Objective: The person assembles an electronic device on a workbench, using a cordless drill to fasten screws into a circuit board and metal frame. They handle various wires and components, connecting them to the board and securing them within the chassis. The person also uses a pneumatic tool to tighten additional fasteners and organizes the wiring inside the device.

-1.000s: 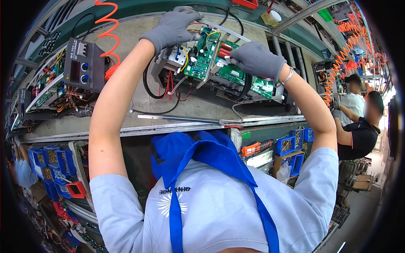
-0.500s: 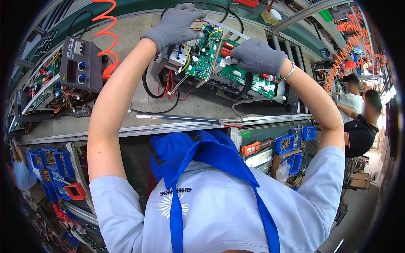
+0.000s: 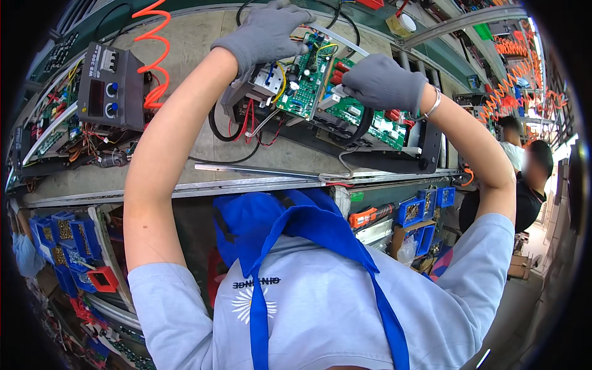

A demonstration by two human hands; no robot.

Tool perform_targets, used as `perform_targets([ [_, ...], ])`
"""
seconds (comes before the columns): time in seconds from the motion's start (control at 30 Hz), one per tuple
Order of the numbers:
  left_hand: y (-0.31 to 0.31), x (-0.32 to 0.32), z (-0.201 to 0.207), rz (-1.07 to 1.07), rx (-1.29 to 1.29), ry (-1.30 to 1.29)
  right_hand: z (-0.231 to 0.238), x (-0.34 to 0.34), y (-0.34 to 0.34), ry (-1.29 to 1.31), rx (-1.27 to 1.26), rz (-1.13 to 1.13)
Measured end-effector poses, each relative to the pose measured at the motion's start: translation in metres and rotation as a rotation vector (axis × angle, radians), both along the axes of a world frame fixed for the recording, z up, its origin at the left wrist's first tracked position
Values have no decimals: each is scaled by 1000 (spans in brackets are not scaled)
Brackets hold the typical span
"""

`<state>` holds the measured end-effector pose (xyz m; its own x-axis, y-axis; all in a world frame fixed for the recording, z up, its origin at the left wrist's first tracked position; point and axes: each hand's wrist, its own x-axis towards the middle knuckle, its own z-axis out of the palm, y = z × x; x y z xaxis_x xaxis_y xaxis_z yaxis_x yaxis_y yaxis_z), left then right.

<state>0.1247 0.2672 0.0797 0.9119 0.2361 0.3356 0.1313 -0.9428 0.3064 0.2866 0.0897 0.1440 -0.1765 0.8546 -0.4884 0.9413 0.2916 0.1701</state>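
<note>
A power unit with an uncovered dark chassis and green circuit boards sits on the bench in front of me. My left hand, in a grey knit glove, lies over its far left corner. Its fingers stretch apart near one end of a pale metal strip along the far side. My right hand, also gloved, is above the right-hand board, beside red cylindrical components. Its fingers are curled together at the tips; what they pinch, if anything, is hidden. A thick black cable loops below that hand.
A grey box with blue knobs stands at left beside an orange coiled hose. A loose metal bar lies along the bench's near edge. Blue screw bins and an orange-handled tool are below. A co-worker is at right.
The view has shifted slightly. My right hand has moved a little to the right over the board, while my left stays at the far corner. The co-worker at right has shifted lower and nearer my arm.
</note>
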Motion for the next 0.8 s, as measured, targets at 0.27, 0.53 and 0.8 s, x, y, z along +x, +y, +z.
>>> perform_targets([
  [0.27,3,0,-4,-6,-6,-25,4,4,-7,70,57,-28],
  [0.53,2,0,-3,3,8,-31,0,3,-9,32,45,-45],
  [0.8,3,2,-6,5,22,-49,-6,-1,1,-26,14,0],
])
